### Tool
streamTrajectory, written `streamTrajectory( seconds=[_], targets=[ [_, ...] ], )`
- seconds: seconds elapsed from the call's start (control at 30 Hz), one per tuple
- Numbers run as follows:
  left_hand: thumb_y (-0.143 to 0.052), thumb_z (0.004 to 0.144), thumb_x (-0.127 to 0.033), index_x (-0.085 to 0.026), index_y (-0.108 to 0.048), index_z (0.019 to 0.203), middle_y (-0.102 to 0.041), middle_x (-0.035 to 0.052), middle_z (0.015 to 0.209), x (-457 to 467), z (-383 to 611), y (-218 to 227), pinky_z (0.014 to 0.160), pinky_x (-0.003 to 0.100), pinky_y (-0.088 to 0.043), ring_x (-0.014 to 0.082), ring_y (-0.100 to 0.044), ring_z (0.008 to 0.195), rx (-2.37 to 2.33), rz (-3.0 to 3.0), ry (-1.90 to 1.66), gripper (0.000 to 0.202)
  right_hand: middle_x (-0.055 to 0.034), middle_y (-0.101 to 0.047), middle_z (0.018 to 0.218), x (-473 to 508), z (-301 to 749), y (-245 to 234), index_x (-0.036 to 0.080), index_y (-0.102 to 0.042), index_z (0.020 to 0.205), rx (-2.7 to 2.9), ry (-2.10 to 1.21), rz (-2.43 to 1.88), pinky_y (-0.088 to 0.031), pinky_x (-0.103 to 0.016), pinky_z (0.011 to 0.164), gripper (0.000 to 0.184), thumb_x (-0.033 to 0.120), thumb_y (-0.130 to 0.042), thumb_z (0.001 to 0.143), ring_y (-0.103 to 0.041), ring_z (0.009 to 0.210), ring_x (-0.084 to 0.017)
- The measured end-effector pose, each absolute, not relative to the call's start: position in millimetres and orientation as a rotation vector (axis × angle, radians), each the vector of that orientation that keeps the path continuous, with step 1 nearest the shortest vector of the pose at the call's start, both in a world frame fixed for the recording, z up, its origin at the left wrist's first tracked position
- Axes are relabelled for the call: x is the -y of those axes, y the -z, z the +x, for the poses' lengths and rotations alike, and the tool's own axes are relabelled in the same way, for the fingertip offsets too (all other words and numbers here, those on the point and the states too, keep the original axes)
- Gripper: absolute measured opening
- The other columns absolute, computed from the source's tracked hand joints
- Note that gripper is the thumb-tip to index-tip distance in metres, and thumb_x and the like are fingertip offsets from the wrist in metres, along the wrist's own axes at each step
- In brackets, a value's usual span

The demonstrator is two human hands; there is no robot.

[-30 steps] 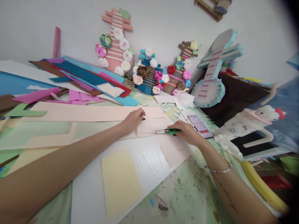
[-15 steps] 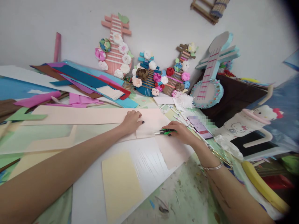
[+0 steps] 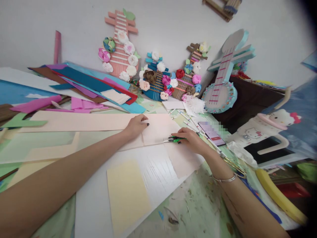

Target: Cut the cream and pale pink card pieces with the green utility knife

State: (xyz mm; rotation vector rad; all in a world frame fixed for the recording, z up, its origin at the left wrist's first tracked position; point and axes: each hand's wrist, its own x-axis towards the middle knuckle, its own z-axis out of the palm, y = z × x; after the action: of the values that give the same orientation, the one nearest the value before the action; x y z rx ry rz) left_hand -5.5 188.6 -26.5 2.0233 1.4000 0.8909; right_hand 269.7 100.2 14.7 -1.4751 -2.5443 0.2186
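Paper [image 3: 158, 127] may cut crooked if left hand [image 3: 135, 126], lying open on it, slips; right hand [image 3: 192, 141], at its 3 o'clock, grips green cutter [image 3: 173, 139].

**Bare arms, dark polish, one silver bangle**

Both your arms are bare from the edge of the view down to the fingertips. Your left hand [image 3: 135, 125] wears dark, near-black polish, seen on the one fingernail [image 3: 148, 124] that shows. Your right hand [image 3: 192, 140] has a thin, smooth silver bangle [image 3: 224, 179] around the wrist. A few faint dark streaks run along the forearm behind it.
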Motion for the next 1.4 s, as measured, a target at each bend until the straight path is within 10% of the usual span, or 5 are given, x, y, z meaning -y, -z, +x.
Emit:
streamTrajectory(
  seconds=[0.27, 0.63, 1.4],
  targets=[
    [-0.056, 0.075, -0.017, -0.019, -0.059, 0.097, -0.065, 0.0067, 0.102, -187.5, -6.9, 26.3, 0.088, 0.039, -0.046, 0.0248, -0.058, 0.099, -1.356, 2.168, -0.926, 0.023, -0.0084, -0.059, 0.104, -91.6, 272.6, -8.5, 0.029, -0.059, 0.130, 2.564, -0.132, -1.470, -0.044, -0.034, 0.082, 0.051, 0.005, -0.044, 0.087, -0.056, 0.091, -0.020],
    [-0.041, 0.095, -0.021, -0.030, -0.054, 0.131, -0.045, 0.0005, 0.145, -166.8, 12.4, 19.2, 0.115, 0.043, -0.021, 0.0220, -0.023, 0.144, -0.572, 2.669, -0.567, 0.040, -0.0091, -0.058, 0.104, -88.2, 275.1, -5.7, 0.034, -0.054, 0.133, 2.620, -0.016, -1.451, -0.040, -0.039, 0.084, 0.053, 0.007, -0.044, 0.090, -0.054, 0.094, -0.023],
    [-0.036, 0.097, -0.022, -0.035, -0.049, 0.135, -0.040, -0.0025, 0.149, -170.2, 14.7, 24.5, 0.112, 0.042, -0.021, 0.0220, -0.031, 0.140, -0.665, 2.753, -0.328, 0.042, -0.0094, -0.053, 0.099, -66.4, 272.2, -12.2, 0.030, -0.053, 0.135, 2.667, -0.116, -1.422, -0.048, -0.034, 0.077, 0.065, -0.004, -0.039, 0.082, -0.053, 0.084, -0.019]
  ],
)
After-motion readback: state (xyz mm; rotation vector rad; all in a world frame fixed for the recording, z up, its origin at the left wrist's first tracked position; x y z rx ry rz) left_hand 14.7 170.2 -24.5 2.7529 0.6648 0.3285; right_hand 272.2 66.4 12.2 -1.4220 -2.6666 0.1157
